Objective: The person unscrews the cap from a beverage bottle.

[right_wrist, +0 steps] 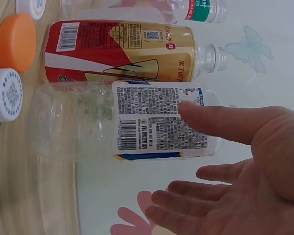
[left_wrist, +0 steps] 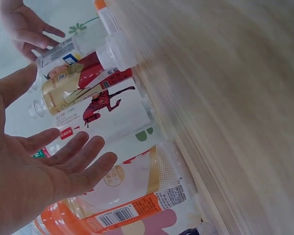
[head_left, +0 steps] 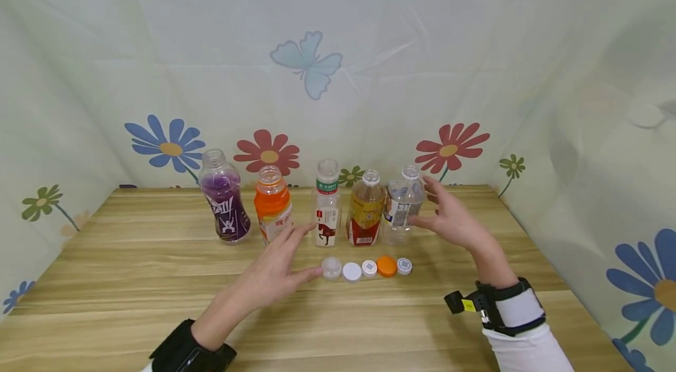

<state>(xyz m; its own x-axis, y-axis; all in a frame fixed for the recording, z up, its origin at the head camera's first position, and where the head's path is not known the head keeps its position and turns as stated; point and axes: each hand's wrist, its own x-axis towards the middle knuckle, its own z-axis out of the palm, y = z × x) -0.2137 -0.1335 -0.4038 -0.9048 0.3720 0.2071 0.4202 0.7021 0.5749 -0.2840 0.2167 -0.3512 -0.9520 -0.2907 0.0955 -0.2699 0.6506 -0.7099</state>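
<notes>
My left hand (head_left: 274,272) hovers with spread fingers in front of the orange-labelled bottle (head_left: 271,190), its thumb tip beside a translucent cap (head_left: 331,268). My right hand (head_left: 454,219) reaches to the right side of a clear, uncapped bottle (head_left: 404,208); its thumb overlaps the printed label (right_wrist: 161,117), while the other fingers stay extended behind. Neither hand grips anything. Between these bottles stand a clear one with a horse picture (head_left: 327,225) and a yellow-and-red labelled one (head_left: 365,213), both upright without caps.
A purple bottle (head_left: 224,202) stands uncapped at the left end of the row. In front of the bottles lie a white cap (head_left: 352,271), a smaller white cap (head_left: 369,268), an orange cap (head_left: 386,266) and another white one. A flowered cloth (head_left: 369,96) hangs behind the wooden table (head_left: 338,331).
</notes>
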